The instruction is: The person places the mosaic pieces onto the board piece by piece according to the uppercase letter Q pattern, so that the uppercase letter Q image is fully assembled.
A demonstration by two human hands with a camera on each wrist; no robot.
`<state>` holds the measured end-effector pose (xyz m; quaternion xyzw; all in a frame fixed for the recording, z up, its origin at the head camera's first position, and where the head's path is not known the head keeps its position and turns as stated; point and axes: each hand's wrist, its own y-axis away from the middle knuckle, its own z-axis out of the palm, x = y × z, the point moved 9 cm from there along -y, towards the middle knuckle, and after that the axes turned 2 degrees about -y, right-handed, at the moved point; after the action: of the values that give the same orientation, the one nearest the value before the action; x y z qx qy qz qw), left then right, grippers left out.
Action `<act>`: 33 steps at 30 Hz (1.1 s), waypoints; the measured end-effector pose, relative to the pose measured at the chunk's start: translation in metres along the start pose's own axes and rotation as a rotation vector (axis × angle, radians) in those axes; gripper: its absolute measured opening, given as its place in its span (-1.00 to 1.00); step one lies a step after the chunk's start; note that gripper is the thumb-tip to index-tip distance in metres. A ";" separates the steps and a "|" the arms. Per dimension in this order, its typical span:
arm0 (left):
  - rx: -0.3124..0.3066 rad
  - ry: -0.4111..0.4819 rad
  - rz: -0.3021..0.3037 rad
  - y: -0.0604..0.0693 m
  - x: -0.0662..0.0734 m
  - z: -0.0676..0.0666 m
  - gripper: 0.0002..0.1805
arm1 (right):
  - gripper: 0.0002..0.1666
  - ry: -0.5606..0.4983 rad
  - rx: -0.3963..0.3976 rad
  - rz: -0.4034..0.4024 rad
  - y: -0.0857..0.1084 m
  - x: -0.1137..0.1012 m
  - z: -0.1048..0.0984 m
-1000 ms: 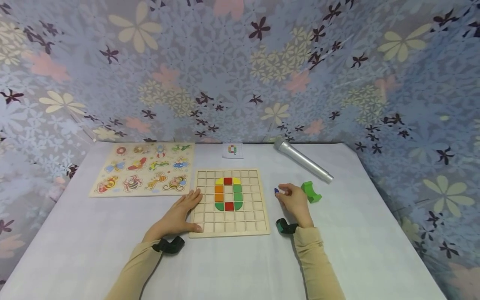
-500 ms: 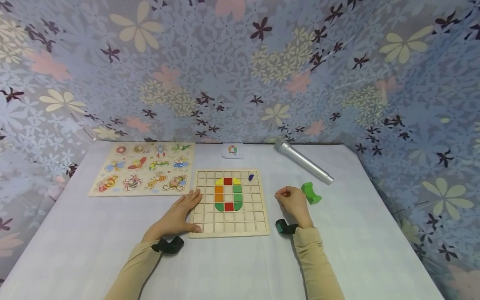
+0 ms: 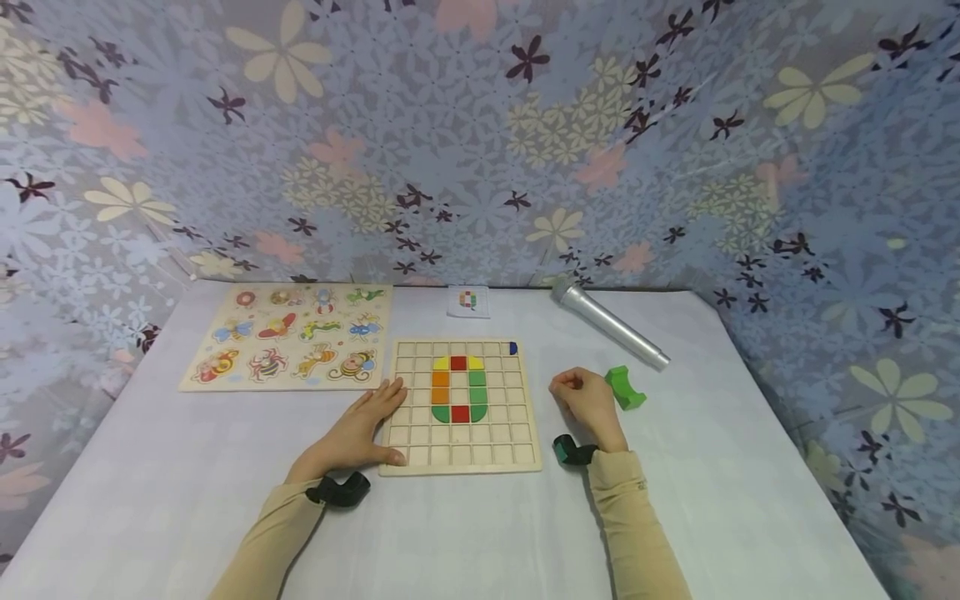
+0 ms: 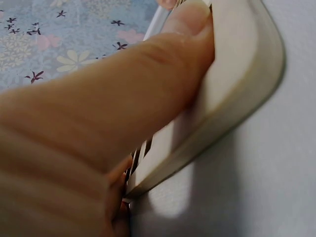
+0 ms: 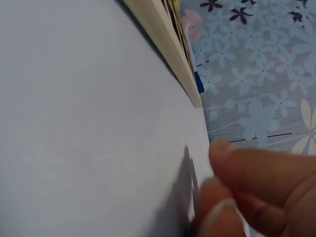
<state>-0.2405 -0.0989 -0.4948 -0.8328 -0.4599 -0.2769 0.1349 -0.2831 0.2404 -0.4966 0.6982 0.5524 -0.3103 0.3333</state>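
Note:
My left hand (image 3: 356, 433) rests with spread fingers on the left edge of a wooden grid board (image 3: 461, 468). Its thumb (image 4: 163, 64) presses on the board's near corner in the left wrist view. Red, yellow, orange and green pieces form an upright ring in the grid, with a red tile (image 3: 460, 414) at its bottom. A small blue rounded piece (image 3: 513, 348) lies at the board's far right corner. Right of the board, my right hand (image 3: 588, 404) is loosely curled above the tablecloth. Nothing shows between its fingertips (image 5: 222, 153).
A bright green curved block (image 3: 625, 388) lies just right of my right hand. Behind it is a silver microphone (image 3: 611, 321). A small picture card (image 3: 468, 302) lies beyond the board. An insect puzzle board (image 3: 288, 337) sits at the back left. A floral cloth (image 3: 480, 167) hangs behind the table.
The blue piece has left my right fingertips and crossed onto the board, from its upper right area to the far right corner. Both hands have stayed nearly in place.

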 end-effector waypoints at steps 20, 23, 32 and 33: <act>-0.007 0.012 -0.013 0.000 -0.001 0.003 0.17 | -0.44 -0.135 -0.322 -0.242 -0.051 -0.048 0.049; -0.008 0.013 -0.009 0.001 -0.001 0.004 0.17 | -0.48 -0.095 -0.331 -0.261 -0.051 -0.047 0.051; -0.003 -0.001 -0.005 0.000 -0.001 0.001 0.17 | -0.70 0.059 -0.138 -0.329 -0.055 -0.055 0.039; -0.005 -0.002 -0.005 0.000 -0.001 0.001 0.17 | -0.70 0.069 -0.136 -0.321 -0.055 -0.055 0.039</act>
<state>-0.2405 -0.0992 -0.4966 -0.8323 -0.4615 -0.2775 0.1317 -0.3503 0.1870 -0.4824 0.5871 0.6876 -0.2972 0.3070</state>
